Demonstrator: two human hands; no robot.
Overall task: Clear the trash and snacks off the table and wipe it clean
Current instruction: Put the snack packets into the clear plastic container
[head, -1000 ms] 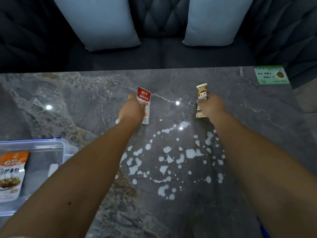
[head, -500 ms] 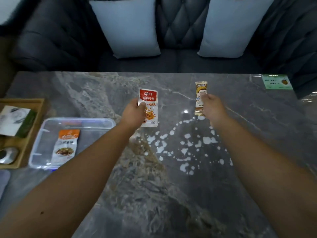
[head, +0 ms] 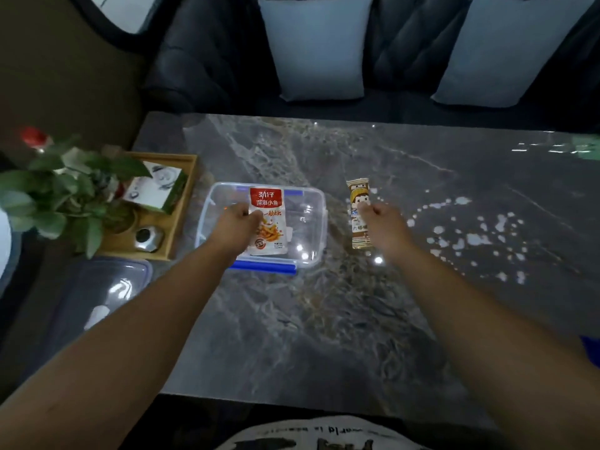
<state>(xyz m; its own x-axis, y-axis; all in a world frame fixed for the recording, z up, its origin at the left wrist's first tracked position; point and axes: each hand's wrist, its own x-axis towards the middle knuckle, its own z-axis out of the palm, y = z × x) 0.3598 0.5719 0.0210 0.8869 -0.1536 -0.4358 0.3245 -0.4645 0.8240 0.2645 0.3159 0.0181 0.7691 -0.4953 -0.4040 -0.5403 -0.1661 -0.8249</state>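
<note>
1. the left hand pinches the left edge of a red and white snack packet, holding it over the clear box.
2. the box sits on the tabletop toward its left side, with a blue clip along its near edge. whether the packet touches the box floor cannot be told.
3. the right hand grips a brown snack bar at its middle, fingers curled round it. the bar is upright in view, just right of the box and apart from it; whether it rests on the tabletop or is lifted cannot be told.
4. white spill spots are scattered on the tabletop to the right of the right hand.
5. a clear lid lies near the left edge, nearer than the box.
6. a wooden tray stands left of the box, holding a small carton and a metal piece; a leafy plant overlaps its left part.
7. beyond the tabletop is a dark sofa with two pale cushions.
</note>
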